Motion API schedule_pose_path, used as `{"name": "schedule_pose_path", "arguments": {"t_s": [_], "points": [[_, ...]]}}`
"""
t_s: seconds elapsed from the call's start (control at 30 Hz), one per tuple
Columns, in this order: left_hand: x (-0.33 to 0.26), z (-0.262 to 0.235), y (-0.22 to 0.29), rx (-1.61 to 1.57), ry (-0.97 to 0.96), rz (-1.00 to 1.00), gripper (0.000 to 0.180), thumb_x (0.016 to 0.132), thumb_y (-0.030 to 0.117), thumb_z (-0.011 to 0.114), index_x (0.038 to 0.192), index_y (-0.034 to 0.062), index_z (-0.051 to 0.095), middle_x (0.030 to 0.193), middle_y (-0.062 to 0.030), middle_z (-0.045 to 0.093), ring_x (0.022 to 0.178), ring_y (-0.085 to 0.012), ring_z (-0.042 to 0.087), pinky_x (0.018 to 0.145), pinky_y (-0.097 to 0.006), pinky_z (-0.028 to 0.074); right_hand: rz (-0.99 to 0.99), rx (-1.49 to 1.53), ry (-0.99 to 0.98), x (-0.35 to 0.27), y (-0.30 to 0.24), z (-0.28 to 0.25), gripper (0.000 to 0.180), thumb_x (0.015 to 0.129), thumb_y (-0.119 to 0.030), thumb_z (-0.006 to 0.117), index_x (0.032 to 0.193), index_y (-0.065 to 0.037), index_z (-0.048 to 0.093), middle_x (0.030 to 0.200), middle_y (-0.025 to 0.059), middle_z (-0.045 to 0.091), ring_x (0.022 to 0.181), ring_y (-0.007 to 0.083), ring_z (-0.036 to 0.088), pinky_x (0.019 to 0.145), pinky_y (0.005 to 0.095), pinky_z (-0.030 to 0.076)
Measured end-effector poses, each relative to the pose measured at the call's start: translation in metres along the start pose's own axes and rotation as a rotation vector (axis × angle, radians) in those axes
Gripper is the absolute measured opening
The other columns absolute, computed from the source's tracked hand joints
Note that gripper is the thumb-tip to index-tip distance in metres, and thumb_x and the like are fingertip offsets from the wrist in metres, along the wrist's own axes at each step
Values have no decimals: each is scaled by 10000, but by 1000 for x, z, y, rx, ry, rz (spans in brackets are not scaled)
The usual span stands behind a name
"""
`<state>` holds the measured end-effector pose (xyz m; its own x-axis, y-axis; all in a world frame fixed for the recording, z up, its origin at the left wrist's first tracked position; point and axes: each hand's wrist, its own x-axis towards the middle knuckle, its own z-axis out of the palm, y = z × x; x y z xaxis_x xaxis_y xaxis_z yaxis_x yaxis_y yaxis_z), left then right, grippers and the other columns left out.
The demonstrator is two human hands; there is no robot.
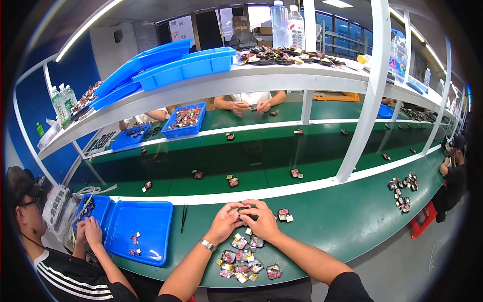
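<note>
Near the tabletop's (332,216) far edge, the left hand (225,221) and right hand (262,221) pinch a mostly hidden dark part (243,207); toward the near edge, modules (241,256) overlap.

Ceiling tubes (89,30) and pale windows (259,16) light the room brightly. The counter (347,211) carries a soft sheen; shadows are faint, deeper beneath its near edge. Left hand (224,224) and right hand (262,222) look sharp, the far background softer. The shelf (302,74) bows with fisheye distortion; black fills the corners.
</note>
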<state>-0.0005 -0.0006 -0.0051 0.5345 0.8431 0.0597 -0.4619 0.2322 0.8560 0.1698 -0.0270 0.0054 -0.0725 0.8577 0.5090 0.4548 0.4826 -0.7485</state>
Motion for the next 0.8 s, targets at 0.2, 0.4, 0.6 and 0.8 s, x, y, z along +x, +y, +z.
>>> {"name": "schedule_pose_path", "arguments": {"t_s": [0.2, 0.4, 0.6, 0.8], "points": [[0, -1, -2, -31, 14, 55, 227, 986, 58, 454, 1212, 38, 454, 1171, -119, 592, 1103, -185, 585, 931, -340, 506, -147, 6, 19, 4, -4, 2, 175, 770, -81, 704, 943, -97, 730, 1216, 83, 608, 1164, 284, 520, 960, 374, 452], [-1, 0, -4, -12, 7, 67, 229, 992, 72, 453, 1217, 36, 451, 1261, -131, 559, 1116, -191, 578, 949, -350, 499, -94, -8, 1, 1, -1, 0, 201, 779, -45, 684, 971, -93, 719, 1272, 93, 572, 1178, 293, 507, 964, 378, 460], [-1, 3, -1, -4, 41, 46, 246, 984, 62, 464, 1228, 42, 442, 1346, -145, 516, 1138, -195, 569, 974, -360, 483, -113, 19, -16, 1, -6, 0, 207, 796, -21, 646, 995, -54, 693, 1346, 117, 502, 1176, 313, 503, 947, 378, 485], [1, 5, -1, 4, 81, 16, 249, 1003, 57, 408, 1250, 40, 429, 1308, -135, 539, 1134, -188, 571, 954, -345, 494, -217, -127, 154, 5, -17, 1, 154, 770, -2, 680, 917, -40, 658, 1047, 110, 566, 955, 276, 580, 778, 351, 519]]}}
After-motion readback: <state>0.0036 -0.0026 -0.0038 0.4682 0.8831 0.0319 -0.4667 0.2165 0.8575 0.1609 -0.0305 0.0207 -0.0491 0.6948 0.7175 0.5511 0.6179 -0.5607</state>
